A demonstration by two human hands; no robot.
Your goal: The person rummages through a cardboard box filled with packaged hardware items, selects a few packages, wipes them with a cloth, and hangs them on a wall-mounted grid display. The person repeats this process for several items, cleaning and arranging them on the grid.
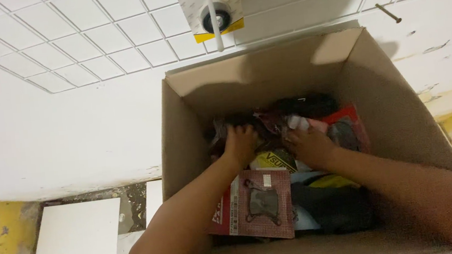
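Both my hands reach down into an open cardboard box [183, 136] full of packaged parts. My left hand [240, 142] is curled over dark plastic packets at the box's back left. My right hand [308, 145] rests on a heap of red and clear packets [347, 123], fingers bent among them; what it grips is hidden. Near my left forearm lies a red carded blister pack [261, 203] holding a grey metal part. A yellow and black packet [276, 161] shows between my hands.
The box stands against a white tiled wall [65, 59]. A carded item [213, 6] hangs on the wall above it, and a nail [388, 13] sticks out at the upper right. A loose white tile [79, 235] lies on the floor at the left.
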